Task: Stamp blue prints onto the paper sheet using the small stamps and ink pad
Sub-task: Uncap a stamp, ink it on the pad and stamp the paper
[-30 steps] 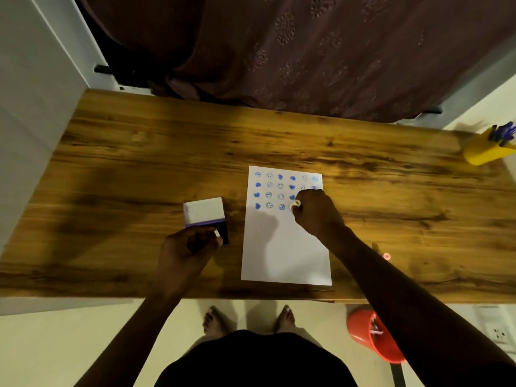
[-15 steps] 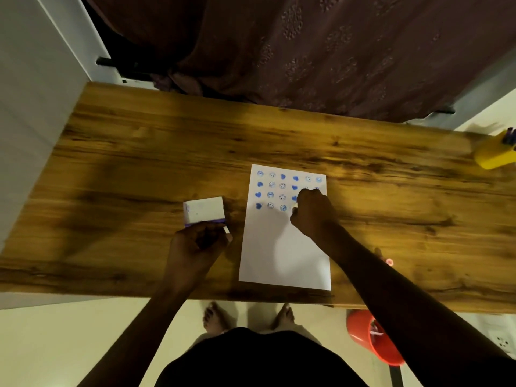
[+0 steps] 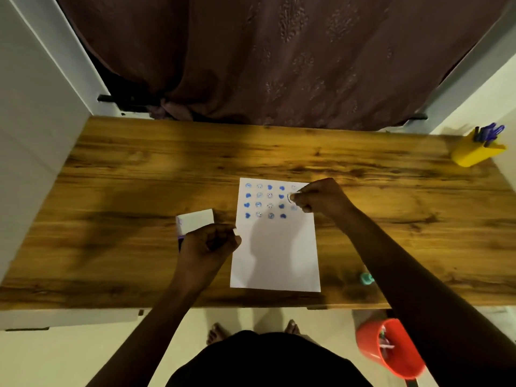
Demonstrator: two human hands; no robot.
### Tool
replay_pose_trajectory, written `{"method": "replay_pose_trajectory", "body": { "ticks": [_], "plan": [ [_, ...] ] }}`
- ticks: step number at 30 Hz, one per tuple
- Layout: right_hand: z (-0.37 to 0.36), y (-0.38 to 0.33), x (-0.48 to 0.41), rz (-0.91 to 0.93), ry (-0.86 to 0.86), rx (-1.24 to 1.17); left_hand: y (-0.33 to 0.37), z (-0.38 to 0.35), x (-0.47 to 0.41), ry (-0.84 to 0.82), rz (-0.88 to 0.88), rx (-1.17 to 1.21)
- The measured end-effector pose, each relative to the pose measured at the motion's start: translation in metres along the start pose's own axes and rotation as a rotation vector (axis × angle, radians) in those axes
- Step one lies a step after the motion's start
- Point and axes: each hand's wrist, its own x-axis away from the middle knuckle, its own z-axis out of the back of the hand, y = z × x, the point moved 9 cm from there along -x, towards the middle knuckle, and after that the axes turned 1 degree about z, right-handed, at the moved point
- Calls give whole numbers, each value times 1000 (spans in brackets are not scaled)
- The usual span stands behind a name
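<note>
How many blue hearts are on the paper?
8. Three hearts run down the left column below the top print, one tops the third column, and four fill the fourth column. The right hand may hide more.

Paper sheet (image 3: 275, 255) flat on the worktop (image 3: 125, 177), near the front edge, stamped prints (image 3: 264, 201) across its far end. Ink pad box (image 3: 195, 220) just left of the sheet, left hand (image 3: 209, 244) partly over it. Right hand (image 3: 321, 198) above the sheet's far right corner, small stamp (image 3: 291, 197) in its fingers. Pen holder (image 3: 474, 152) at far right corner. Bucket (image 3: 391, 347) on floor, front right.
</note>
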Motion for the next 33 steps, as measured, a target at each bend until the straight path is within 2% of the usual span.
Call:
{"method": "replay_pose_trajectory", "body": {
  "ticks": [2,4,11,19,33],
  "plan": [
    [8,4,18,-6,-57,-269,1,-16,-1,-19,3,-24],
    [6,8,38,11,-132,-383,2,-32,-2,-47,18,-39],
    [3,38,92,112,-169,-349,22,-92,0,-191,-69,-7],
    [23,42,107,199,-151,-294,53,-136,7,-281,-285,-121],
    [62,63,99,185,-194,-231,56,-178,4,-307,-230,-28]
  ]
}}
